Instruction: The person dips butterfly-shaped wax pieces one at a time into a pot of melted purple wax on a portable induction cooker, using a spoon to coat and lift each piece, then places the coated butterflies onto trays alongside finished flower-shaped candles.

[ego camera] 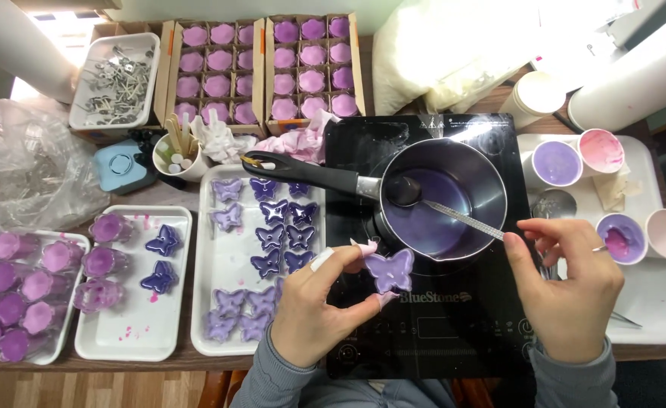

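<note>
My left hand (314,306) holds a butterfly-shaped mould filled with pale purple wax (390,270) just in front of the saucepan (442,198). My right hand (567,283) grips the handle of a long metal spoon (461,219) whose bowl rests in the liquid purple wax inside the pan. The saucepan sits on a black induction cooktop (431,325), its black handle pointing left.
A white tray (223,264) of several purple butterfly candles lies left of the cooktop. Further left stand a tray (133,332) with glass holders and two dark butterflies, and another tray (53,344) of pink-purple candles. Boxes of flower candles (265,72) sit behind. Paper cups of wax (556,162) stand right.
</note>
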